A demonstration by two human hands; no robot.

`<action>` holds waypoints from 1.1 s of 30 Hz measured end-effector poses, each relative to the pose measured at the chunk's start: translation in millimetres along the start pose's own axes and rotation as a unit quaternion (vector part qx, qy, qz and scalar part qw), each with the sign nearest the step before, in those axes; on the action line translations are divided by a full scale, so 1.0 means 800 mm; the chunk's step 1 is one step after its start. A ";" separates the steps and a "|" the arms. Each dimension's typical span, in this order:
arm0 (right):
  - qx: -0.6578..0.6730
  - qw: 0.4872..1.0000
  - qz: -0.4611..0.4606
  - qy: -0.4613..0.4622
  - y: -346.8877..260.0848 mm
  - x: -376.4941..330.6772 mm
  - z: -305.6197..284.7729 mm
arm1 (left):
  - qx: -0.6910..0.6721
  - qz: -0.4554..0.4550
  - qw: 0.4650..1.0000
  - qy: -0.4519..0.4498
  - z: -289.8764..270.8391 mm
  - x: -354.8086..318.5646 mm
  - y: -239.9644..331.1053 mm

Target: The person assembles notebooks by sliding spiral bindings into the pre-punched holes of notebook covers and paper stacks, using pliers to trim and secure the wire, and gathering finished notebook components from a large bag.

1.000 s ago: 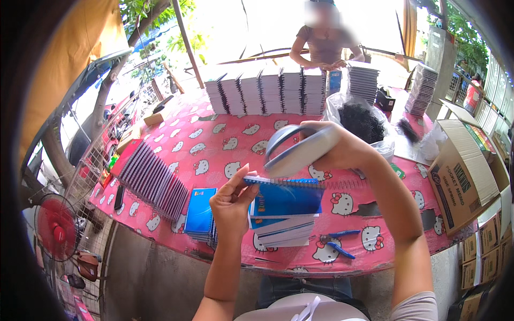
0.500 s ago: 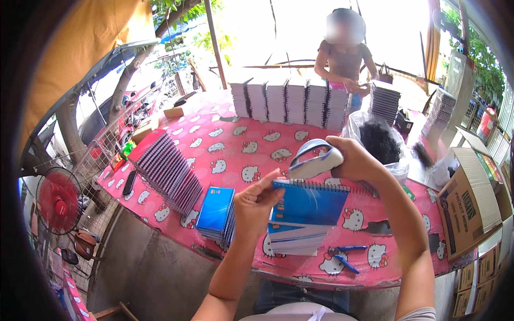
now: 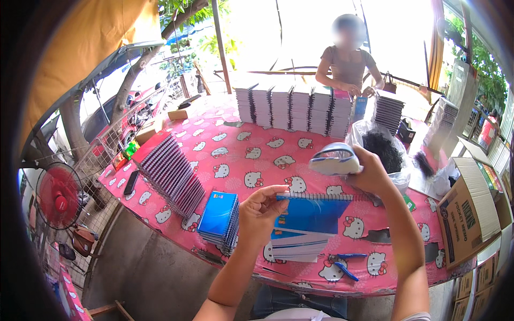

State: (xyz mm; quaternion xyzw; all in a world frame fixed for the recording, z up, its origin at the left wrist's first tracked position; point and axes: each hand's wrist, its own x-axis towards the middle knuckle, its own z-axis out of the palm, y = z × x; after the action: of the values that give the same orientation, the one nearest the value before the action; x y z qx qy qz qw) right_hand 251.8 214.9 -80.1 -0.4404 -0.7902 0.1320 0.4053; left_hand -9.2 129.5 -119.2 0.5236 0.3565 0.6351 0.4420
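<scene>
hands at work on a spiral notebook at a pink-clothed stall

the left hand (image 3: 261,213) pinches the left end of a blue-covered spiral notebook (image 3: 310,214) near its wire binding, fingers curled closed on the cover edge; the right hand (image 3: 369,174) is clenched around a pale rounded tool with a blue trim (image 3: 334,159), raised just above the binding's right end; the notebook is held up over a short pile of like notebooks (image 3: 300,249) at the table's near edge.

judged from the frame, the work goes best if the left hand keeps the binding level and steady while the right brings the tool square to the wire, not at a slant, so the coil is not bent.

on the pink table (image 3: 225,155), patterned with white cat faces: one neat stack of blue notebooks (image 3: 218,219) just left of the hands; one long slanted row of notebooks on edge (image 3: 171,174) further left, too many to count; about six tall stacks (image 3: 292,109) side by side at the far side, and one darker stack (image 3: 388,112) beyond them; two blue pens (image 3: 345,265) near the front edge; one clear bag of black wire coils (image 3: 383,150) behind the right hand. one open cardboard box (image 3: 468,214) stands at right; one red fan (image 3: 58,195) at left; one other person (image 3: 348,64) stands across the table.
</scene>
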 end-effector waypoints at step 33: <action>-0.340 0.908 0.235 -0.061 0.156 -0.215 0.068 | -0.248 0.315 0.891 -0.213 0.050 -0.070 0.161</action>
State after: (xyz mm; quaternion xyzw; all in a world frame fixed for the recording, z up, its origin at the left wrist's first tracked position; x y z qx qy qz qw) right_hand 333.1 157.1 -275.4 -0.7158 -0.6838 -0.0272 0.1394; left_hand 9.6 30.8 -13.0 0.6043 -0.0990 0.6819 0.4000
